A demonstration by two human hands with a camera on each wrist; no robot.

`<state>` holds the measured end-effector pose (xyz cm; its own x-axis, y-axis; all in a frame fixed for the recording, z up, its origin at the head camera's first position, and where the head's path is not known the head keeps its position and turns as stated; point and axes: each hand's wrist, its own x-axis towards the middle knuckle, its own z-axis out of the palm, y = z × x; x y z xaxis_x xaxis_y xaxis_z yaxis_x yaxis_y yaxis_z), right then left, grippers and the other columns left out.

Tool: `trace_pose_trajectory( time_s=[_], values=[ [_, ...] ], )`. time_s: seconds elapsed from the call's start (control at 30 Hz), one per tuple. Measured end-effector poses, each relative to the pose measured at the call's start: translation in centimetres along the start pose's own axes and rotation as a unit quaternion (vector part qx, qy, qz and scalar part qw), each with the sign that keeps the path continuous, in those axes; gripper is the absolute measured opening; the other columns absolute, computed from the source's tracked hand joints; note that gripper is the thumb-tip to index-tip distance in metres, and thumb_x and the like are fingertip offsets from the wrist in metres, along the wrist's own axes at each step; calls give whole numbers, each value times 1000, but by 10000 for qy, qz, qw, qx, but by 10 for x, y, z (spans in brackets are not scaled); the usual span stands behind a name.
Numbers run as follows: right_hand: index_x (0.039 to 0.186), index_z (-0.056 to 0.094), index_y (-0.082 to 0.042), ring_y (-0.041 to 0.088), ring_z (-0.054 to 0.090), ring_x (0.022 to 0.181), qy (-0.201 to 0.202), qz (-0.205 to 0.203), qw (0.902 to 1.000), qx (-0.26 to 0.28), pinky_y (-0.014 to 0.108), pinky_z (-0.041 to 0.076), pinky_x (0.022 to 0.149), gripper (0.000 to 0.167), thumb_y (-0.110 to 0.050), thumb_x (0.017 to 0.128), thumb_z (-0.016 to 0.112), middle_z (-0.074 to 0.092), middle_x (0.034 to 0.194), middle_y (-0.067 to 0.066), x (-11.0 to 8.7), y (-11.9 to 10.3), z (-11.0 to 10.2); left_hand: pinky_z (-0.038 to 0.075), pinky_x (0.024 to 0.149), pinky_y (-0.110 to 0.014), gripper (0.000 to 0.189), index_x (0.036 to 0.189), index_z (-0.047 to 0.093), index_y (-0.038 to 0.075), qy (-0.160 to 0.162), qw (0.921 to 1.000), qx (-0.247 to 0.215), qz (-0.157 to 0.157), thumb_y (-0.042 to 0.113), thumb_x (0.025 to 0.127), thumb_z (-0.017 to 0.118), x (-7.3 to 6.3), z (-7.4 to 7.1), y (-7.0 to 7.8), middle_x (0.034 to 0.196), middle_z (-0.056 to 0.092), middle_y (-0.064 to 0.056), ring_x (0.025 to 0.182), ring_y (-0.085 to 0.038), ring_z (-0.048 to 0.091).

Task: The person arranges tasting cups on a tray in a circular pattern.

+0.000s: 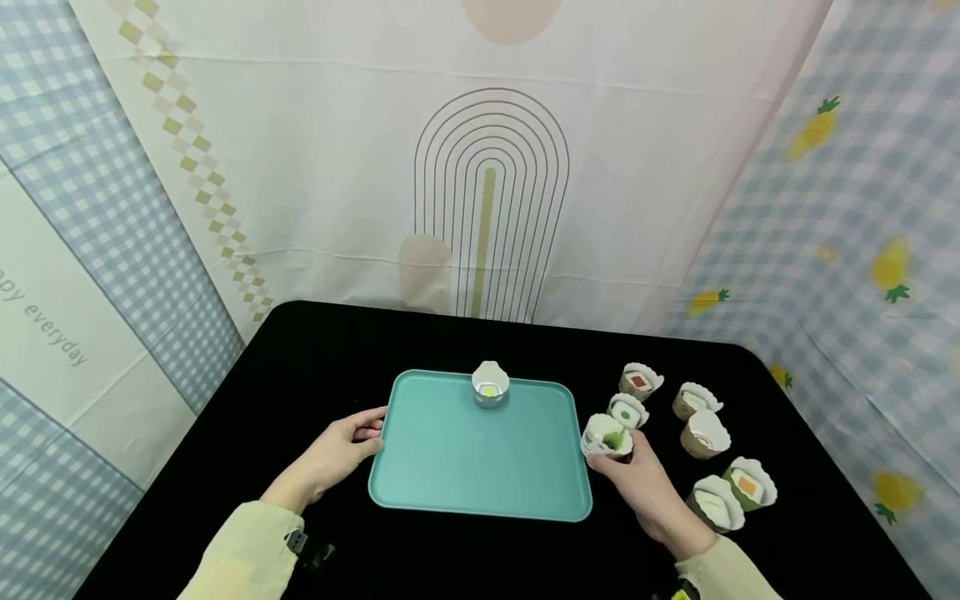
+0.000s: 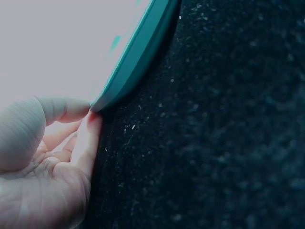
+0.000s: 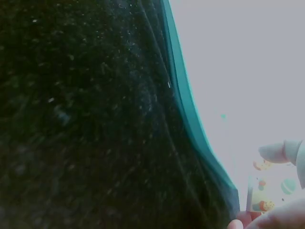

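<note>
A teal tray lies on the black table. My left hand pinches the tray's left rim; the left wrist view shows thumb and finger meeting at the rim. At the tray's right edge, my right hand grips a white paper baking cup with something green inside. In the right wrist view this cup has a printed pattern, and the fingers are partly cut off. Another paper cup with a yellow-marked piece stands at the tray's far edge.
Just beyond my right hand stand a cup with a green dot and one with a red-brown piece. Further right are brown cups and green cups. Patterned cloth hangs behind the table.
</note>
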<state>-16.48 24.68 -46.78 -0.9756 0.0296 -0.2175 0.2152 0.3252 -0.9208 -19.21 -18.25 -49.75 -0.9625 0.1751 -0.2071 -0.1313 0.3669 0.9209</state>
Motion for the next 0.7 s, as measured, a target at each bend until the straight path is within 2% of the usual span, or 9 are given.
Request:
trace_pose_trajectory(
  time_s=[0.13,0.43,0.6,0.7],
  values=[
    [140,27,1,32,47,121,-67,-213,9997,-93,39,44,96,63,-13,92,65,42,133,21,1,-7,6,45,95,-44,52,147,43,19,6,10000,-2,-6,11,97,59,0,0,0,124,53,-4,110,-20,52],
    [140,32,-3,35,45,124,-333,-455,9969,-542,49,44,96,63,-20,91,69,41,136,19,9,-18,18,45,96,-44,53,148,41,17,-128,9999,-44,83,12,98,58,-2,-4,3,128,51,-7,113,-22,50],
    [136,36,-3,35,46,122,-288,-793,9932,-806,51,43,95,58,-17,91,69,41,133,18,16,-18,29,45,96,-44,53,148,40,17,-128,9999,-33,107,12,99,57,-3,-4,4,128,51,-8,113,-22,50],
    [136,37,-2,34,46,121,-171,-865,9908,-1024,52,42,95,59,-17,89,70,41,132,18,21,-18,36,45,95,-44,53,148,40,17,-118,9999,18,108,13,99,57,-3,-3,3,128,51,-7,113,-22,50]
  ],
)
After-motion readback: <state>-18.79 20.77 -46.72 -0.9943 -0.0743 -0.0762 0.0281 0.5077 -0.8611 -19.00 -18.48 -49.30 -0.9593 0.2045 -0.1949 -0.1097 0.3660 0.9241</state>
